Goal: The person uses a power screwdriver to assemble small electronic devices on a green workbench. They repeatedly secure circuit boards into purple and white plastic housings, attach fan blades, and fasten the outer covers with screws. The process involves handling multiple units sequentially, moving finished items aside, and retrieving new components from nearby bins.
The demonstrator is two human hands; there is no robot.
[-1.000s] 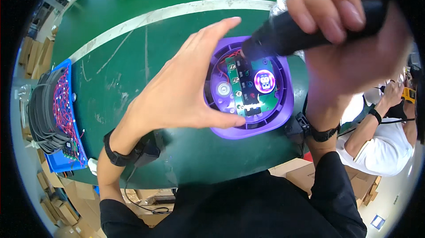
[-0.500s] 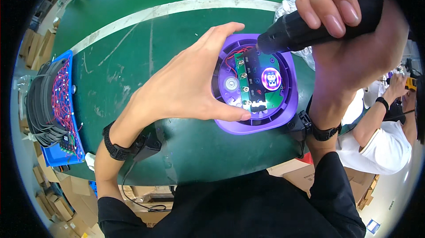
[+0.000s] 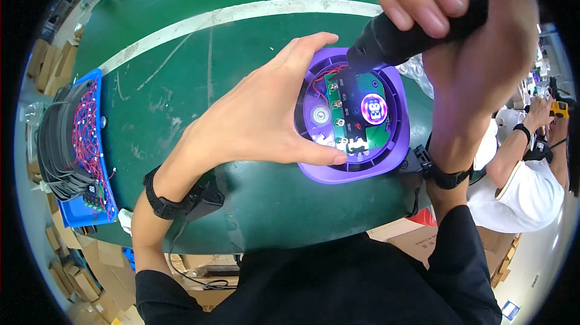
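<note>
A purple plastic housing (image 3: 396,150) with rounded corners lies on the green table, its inside facing up. Within it sits a green circuit board (image 3: 379,136) with red wires and a row of small metal parts; a bright spot of light falls on it. Thumb and fingers of my left hand (image 3: 266,104) span the housing's left side and grip its rim. My right hand (image 3: 435,5) is wrapped round a black power screwdriver (image 3: 389,41), tilted, its nose over the upper edge of the board. The screwdriver's tip is hard to make out.
On the left a blue tray (image 3: 107,186) holds dark ring-shaped parts (image 3: 57,138) and a tangle of red wires (image 3: 86,122). Clear plastic bags (image 3: 417,71) lie right of the housing. At far right a person in a white shirt (image 3: 525,195) works with a yellow tool (image 3: 559,109).
The screwdriver in my right hand has become steeper, with the hand shifting slightly left. The housing and my left hand have moved a little to the right.
</note>
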